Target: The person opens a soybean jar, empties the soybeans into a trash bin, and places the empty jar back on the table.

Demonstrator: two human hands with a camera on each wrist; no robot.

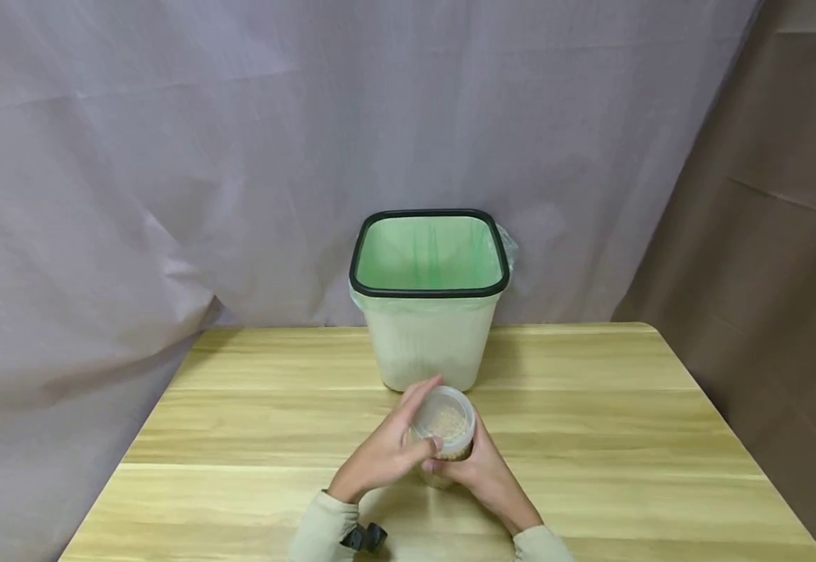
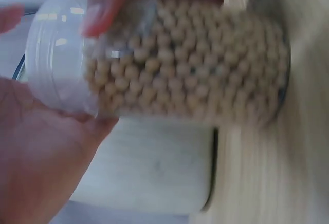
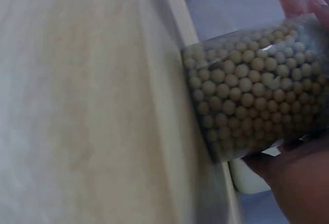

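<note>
Backdrop: creased grey cloth [image 1: 169, 156] hangs behind a light wooden table [image 1: 590, 437].
Bin: pale square plastic bin [image 1: 429, 343], black rim, green liner, stands at the table's far edge.
Jar: clear plastic jar of round beige beans [image 1: 445, 437], just before the bin.
Left hand [image 1: 383, 453]: fingers curled over the jar's translucent lid [image 2: 54, 54].
Right hand [image 1: 481, 472]: clasps the jar's body.

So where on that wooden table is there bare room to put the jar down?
The light wooden table lies bare left and right of the white bin with the green liner, out to both edges. It is crowded only in the middle front, where both hands hold the clear jar of beans.
</note>
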